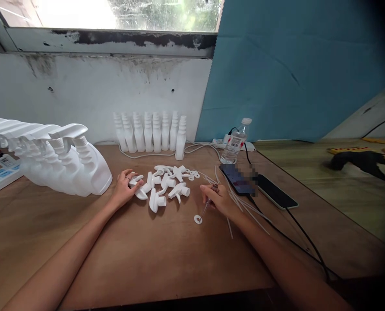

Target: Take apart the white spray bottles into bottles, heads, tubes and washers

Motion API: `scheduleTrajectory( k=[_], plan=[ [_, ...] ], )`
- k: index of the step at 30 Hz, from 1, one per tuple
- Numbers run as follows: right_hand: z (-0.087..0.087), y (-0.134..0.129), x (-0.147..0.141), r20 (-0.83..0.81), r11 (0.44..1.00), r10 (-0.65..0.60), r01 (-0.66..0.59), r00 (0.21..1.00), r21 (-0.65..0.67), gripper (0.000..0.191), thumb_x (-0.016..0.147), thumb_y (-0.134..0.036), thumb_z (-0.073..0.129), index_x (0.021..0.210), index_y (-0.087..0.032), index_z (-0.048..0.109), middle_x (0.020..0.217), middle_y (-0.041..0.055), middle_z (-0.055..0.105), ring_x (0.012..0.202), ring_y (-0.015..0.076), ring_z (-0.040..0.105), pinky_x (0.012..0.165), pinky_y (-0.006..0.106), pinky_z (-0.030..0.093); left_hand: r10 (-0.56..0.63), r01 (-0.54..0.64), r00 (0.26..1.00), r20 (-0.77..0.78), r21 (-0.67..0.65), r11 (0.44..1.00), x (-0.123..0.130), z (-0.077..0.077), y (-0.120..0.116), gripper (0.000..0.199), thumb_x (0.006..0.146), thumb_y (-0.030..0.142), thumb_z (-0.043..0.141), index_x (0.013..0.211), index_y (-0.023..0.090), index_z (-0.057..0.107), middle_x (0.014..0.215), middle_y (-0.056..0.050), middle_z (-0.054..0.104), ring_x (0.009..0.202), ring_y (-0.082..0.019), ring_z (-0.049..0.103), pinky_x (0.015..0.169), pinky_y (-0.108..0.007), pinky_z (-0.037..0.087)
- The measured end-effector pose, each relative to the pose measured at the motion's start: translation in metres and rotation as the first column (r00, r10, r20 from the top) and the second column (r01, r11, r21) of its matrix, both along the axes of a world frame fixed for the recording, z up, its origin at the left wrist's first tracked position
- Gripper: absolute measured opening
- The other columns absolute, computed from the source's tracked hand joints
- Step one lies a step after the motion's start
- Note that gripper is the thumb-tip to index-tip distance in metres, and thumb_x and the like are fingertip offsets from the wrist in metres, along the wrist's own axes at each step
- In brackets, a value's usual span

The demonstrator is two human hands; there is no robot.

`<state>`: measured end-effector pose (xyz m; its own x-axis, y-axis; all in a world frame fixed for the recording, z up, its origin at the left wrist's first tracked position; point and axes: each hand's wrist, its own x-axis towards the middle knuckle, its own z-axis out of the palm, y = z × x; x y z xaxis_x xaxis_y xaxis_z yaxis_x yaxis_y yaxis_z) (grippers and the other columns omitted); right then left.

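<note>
My left hand (125, 188) is wrapped round a white spray trigger head (141, 193) at the left side of a loose pile of similar heads (168, 182). To the right of the pile, my right hand (219, 198) grips a thin screwdriver-like tool (206, 206), its tip pointing down and to the left. The tip meets a small white ring (197, 219) on the brown table. More white rings (193, 174) lie at the pile's right edge.
White bottles with trigger heads (82, 164) line the left side; smaller white bottles (156, 134) stand by the wall. Thin tubes (229, 228), a clear bottle (236, 142), two phones (238, 179) (278, 191) and cables are at the right.
</note>
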<state>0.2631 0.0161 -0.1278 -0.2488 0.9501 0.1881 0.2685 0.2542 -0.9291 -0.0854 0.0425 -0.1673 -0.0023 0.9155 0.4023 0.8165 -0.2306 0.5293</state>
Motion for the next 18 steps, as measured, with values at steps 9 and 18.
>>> scheduleTrajectory(
  k=[9,18],
  plan=[
    [-0.004,0.015,0.006,0.170,0.860,-0.358,0.253,0.918,0.444,0.045,0.092,-0.045,0.044,0.061,-0.018,0.062,0.051,0.0009,0.055,0.052,0.0148,0.053,0.058,0.027,0.039,-0.071,0.094,0.994,-0.081,0.337,0.937,0.009,0.022,-0.023,0.025,0.089,0.031,0.055,0.110,0.020,0.061,0.128,-0.012,0.049,0.123,-0.029,0.045,0.106,-0.048,0.036],
    [-0.008,0.012,0.007,0.179,0.815,-0.398,0.257,0.900,0.519,0.047,0.095,-0.040,0.042,0.057,-0.019,0.059,0.052,0.0013,0.057,0.052,0.0149,0.055,0.058,0.027,0.039,0.247,-0.062,0.949,-0.197,0.651,0.757,-0.026,0.054,-0.043,0.026,0.076,0.022,0.065,0.101,0.026,0.059,0.113,-0.011,0.054,0.113,-0.034,0.049,0.099,-0.054,0.033]
  ],
)
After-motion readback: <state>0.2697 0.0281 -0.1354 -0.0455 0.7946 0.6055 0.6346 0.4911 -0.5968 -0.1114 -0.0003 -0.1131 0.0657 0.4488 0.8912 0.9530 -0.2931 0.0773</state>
